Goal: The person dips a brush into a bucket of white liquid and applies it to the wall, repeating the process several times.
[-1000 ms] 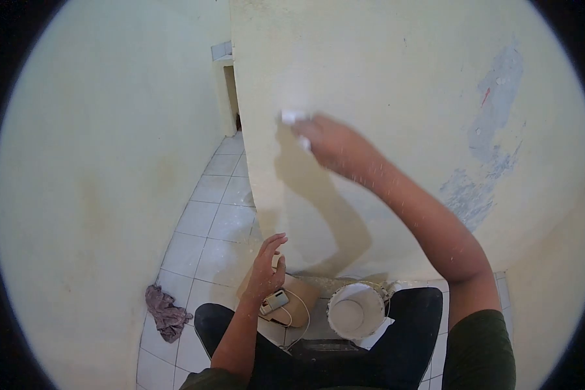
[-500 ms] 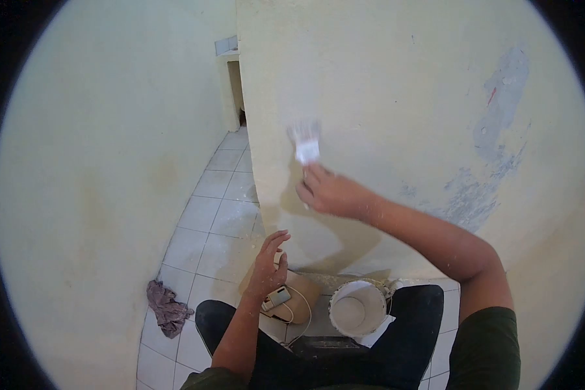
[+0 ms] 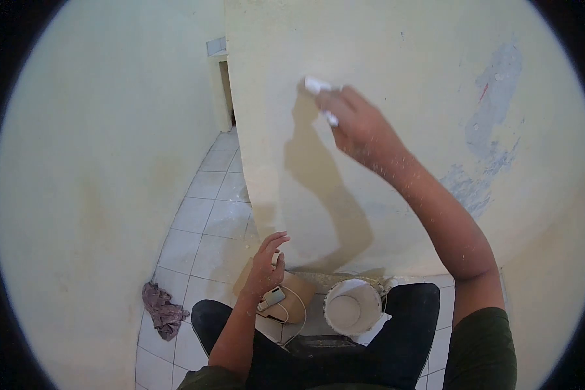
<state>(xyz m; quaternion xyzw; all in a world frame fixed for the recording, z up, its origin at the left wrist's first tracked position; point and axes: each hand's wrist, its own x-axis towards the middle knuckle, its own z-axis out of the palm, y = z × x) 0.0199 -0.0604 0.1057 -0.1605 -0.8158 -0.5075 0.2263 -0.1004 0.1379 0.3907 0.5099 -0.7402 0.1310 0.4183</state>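
Observation:
My right hand (image 3: 364, 130) is wrapped round the handle of a paintbrush (image 3: 317, 84), raised in front of the pale yellow wall (image 3: 370, 45). The brush's white head points left, at or very near the wall; its bristles are hard to make out. A long shadow falls below it. Low on the left, my left hand (image 3: 265, 268) hangs with fingers stretched and nothing in it, above a tan box-like thing (image 3: 299, 296). A small pale device (image 3: 271, 298) with a white cable lies under that wrist. Between my knees stands a paint bucket (image 3: 372, 302) with pale residue inside.
Grey-blue bare patches (image 3: 494, 104) mark the wall at right. A crumpled purplish-brown cloth (image 3: 164, 312) lies on the white floor tiles (image 3: 208, 253) at left. Another pale wall (image 3: 110, 130) rises on the left, and a narrow passage runs between the walls.
My right hand has carried the brush upward along the wall, and the brush has turned from pointing up to pointing left. My left hand stays almost in place. The view has shifted slightly.

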